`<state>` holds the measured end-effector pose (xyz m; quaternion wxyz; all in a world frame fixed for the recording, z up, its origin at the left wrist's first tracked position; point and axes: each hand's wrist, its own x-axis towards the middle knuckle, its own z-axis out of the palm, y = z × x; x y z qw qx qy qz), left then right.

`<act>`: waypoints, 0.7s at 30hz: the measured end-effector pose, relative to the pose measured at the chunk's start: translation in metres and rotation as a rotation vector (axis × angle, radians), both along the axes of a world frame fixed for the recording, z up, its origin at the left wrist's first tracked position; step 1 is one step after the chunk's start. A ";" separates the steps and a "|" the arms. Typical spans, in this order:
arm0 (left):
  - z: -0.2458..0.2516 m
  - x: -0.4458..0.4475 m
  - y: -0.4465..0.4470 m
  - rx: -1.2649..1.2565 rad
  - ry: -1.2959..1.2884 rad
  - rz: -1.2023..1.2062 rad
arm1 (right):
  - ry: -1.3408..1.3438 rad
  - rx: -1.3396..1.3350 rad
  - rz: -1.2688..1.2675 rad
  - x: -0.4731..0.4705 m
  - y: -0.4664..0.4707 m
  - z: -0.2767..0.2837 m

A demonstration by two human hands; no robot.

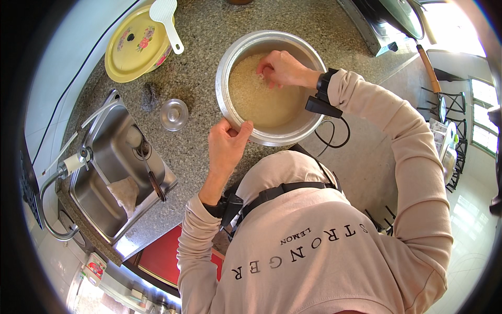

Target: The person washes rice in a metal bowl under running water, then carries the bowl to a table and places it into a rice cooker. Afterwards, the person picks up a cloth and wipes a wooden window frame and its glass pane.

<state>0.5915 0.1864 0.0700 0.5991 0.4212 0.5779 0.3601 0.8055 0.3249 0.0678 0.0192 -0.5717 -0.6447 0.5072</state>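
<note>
A round aluminium pot (222, 94) stands on the granite counter, near its front edge. Rice (251, 94) in cloudy water lies inside it. My left hand (227, 143) grips the near-left rim, thumb over the top; its fingers under the rim are partly hidden. Inside the pot, my right hand (281, 68) is curled at the rice, with grains about the fingers; the palm is hidden. Left of the pot stands a small clear glass or plastic vessel (174, 114). A white rice paddle (168, 25) rests across a yellow flowered lid (133, 51) at the upper left.
A steel sink (102, 200) to the left holds a ladle (135, 137), a wooden-handled utensil (157, 186) and a cloth (124, 192) hung over a bar. Its faucet (49, 204) curves at the far left. A stove (362, 29) with a wok (396, 17) stands at the upper right.
</note>
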 end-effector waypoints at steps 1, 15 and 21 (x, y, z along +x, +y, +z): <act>0.000 0.000 0.000 -0.003 0.006 -0.005 | 0.006 0.009 0.000 -0.001 0.000 0.001; 0.001 -0.001 0.000 0.000 0.025 -0.013 | -0.213 0.178 0.169 0.003 -0.003 -0.008; 0.002 0.000 0.000 -0.027 0.019 -0.004 | -0.050 0.054 0.082 -0.003 -0.012 -0.008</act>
